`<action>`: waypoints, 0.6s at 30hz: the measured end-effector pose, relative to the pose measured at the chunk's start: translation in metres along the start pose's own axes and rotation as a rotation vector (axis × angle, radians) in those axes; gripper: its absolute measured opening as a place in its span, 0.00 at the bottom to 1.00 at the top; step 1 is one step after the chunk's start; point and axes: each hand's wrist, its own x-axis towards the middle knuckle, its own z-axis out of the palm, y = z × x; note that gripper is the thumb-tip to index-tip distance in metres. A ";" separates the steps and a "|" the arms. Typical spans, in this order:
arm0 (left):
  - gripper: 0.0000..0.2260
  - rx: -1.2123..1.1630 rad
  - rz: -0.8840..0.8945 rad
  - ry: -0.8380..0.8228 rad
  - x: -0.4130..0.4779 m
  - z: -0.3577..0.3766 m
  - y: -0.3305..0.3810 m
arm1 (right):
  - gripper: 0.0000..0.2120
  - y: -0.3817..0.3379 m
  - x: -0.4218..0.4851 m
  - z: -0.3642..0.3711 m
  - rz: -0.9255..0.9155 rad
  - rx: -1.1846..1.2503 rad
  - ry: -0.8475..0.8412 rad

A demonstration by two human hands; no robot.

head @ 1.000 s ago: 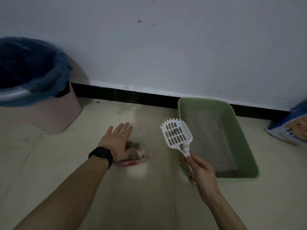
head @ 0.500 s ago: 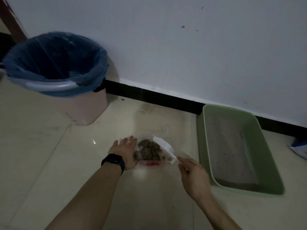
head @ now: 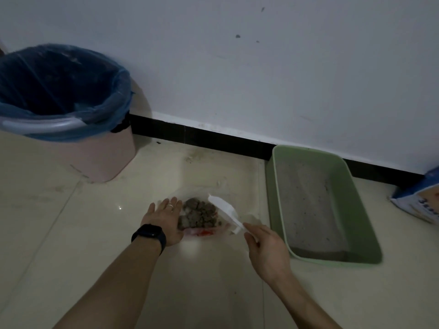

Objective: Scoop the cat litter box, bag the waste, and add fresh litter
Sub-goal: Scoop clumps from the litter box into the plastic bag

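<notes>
Clumps of cat waste [head: 199,216] lie heaped on a clear plastic bag [head: 199,231] spread on the floor between our hands. Our left hand [head: 164,220] lies flat, fingers straight, pressing the bag's edge down, we judge so the film cannot slide or fold. Our right hand [head: 266,250] grips the handle of the white litter scoop [head: 224,210]. Its blade is tilted on edge just ahead of that grip, at the heap's right side, apparently tipping or nudging clumps together. The green litter box [head: 270,186] sits just right of the scoop hand, which keeps carries short. The blue-lined bin [head: 107,162] stands well beyond the left hand.
</notes>
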 end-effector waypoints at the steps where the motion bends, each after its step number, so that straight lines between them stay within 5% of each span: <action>1: 0.42 -0.013 -0.003 0.005 0.003 0.000 0.003 | 0.14 0.000 0.000 -0.001 0.008 0.026 0.010; 8: 0.39 0.003 0.005 0.070 0.013 -0.006 0.026 | 0.14 0.007 0.003 -0.015 0.069 0.191 0.040; 18: 0.35 -0.120 0.119 0.155 0.036 -0.030 0.086 | 0.09 0.080 -0.007 -0.071 0.548 0.557 0.251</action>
